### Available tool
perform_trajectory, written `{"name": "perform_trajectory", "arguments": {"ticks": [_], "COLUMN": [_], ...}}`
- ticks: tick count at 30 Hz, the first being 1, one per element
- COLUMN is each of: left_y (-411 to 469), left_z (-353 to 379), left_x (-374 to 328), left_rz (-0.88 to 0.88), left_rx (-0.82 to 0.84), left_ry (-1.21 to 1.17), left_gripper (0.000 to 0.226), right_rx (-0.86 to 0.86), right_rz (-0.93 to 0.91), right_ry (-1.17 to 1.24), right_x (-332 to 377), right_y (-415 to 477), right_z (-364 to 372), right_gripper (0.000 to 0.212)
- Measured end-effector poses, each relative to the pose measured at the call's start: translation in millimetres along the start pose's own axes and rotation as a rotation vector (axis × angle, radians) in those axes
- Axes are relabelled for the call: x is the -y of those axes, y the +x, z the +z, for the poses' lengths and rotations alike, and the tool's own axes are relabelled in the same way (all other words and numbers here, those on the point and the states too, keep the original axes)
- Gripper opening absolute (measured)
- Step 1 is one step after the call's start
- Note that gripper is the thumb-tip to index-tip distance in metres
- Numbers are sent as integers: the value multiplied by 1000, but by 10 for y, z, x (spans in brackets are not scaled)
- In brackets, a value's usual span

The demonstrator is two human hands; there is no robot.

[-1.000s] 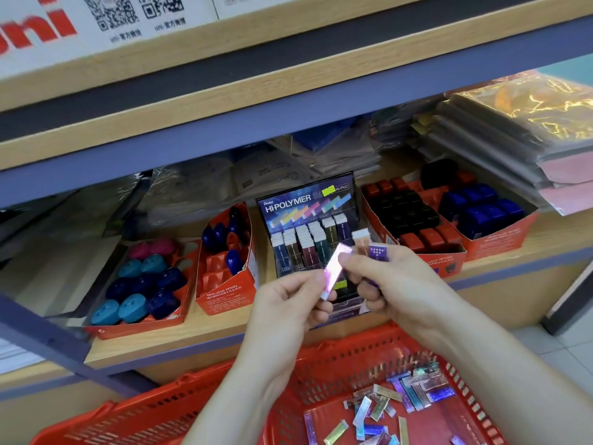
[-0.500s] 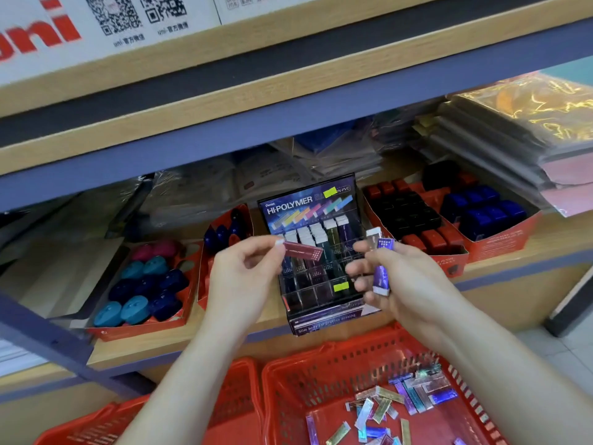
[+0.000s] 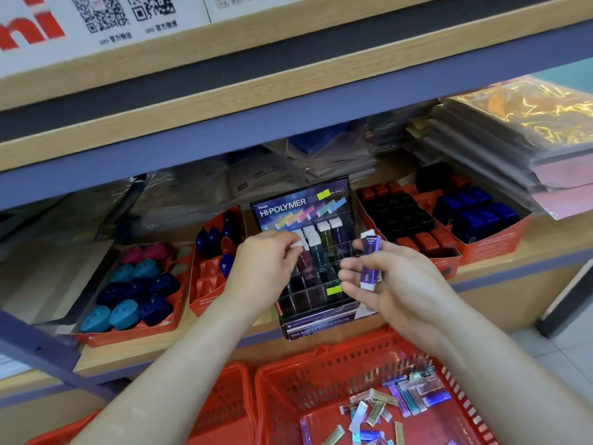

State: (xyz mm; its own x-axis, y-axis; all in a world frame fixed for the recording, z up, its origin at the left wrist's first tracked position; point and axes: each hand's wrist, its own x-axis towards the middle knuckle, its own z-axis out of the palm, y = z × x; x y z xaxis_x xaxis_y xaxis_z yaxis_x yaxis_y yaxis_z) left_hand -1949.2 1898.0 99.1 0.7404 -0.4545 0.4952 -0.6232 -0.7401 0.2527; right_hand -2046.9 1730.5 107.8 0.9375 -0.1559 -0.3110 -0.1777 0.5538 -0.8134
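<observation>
- Shelf [image 3: 564,236]: wood board with a blue frame, carrying all the stock.
- Red basket [image 3: 321,358]: below the shelf edge, under the right forearm. Loose erasers [image 3: 375,409] are scattered on its floor. A second basket [image 3: 231,396] sits just to its left.
- Sharpener trays: left tray [image 3: 128,335] holds teal, navy and pink units; right tray [image 3: 494,245] holds blue, black and red ones. They flank the display.
- Eraser display [image 3: 298,207]: "HI-POLYMER" header, mid-shelf, slim erasers upright in the rear slots.
- Right hand [image 3: 401,284]: fingers curled, clamped round the purple erasers [image 3: 370,261], which it holds upright just in front of the display's right side.
- Left hand [image 3: 266,268]: thumb and forefinger pinch the white top end of the maroon eraser [image 3: 305,260].
- Maroon eraser: upright at the display's left columns, lower end down among the slots. Can't tell if it's seated.
</observation>
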Motion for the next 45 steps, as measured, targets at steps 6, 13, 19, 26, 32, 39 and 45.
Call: {"name": "perform_trajectory", "arguments": {"ticks": [6, 13, 19, 26, 32, 39, 45], "left_y": [-8, -6, -147, -355, -315, -115, 246], "left_z": [134, 108, -215, -114, -166, -263, -220], "left_x": [63, 17, -444, -576, -563, -525, -451], "left_rz": [129, -35, -327, -512, -595, -544, -504], "left_rx": [51, 17, 187, 182, 77, 106, 15], "left_ry": [115, -18, -606, -819, -925, -963, -811], "left_gripper": [10, 25, 4, 12, 6, 13, 13], "right_rx": [86, 66, 80, 101, 17, -29, -109], "right_rz": [13, -20, -21, 44, 44, -12, -4], "right_ry": [21, -74, -44, -49, -185, -215, -131], "right_x": [-6, -10, -33, -54, -45, 24, 57], "right_y": [-3, -31, -20, -49, -58, -30, -24], "right_z": [-24, -28, -19, -22, -48, -139, -159], "right_gripper": [39, 22, 19, 10, 9, 6, 18]}}
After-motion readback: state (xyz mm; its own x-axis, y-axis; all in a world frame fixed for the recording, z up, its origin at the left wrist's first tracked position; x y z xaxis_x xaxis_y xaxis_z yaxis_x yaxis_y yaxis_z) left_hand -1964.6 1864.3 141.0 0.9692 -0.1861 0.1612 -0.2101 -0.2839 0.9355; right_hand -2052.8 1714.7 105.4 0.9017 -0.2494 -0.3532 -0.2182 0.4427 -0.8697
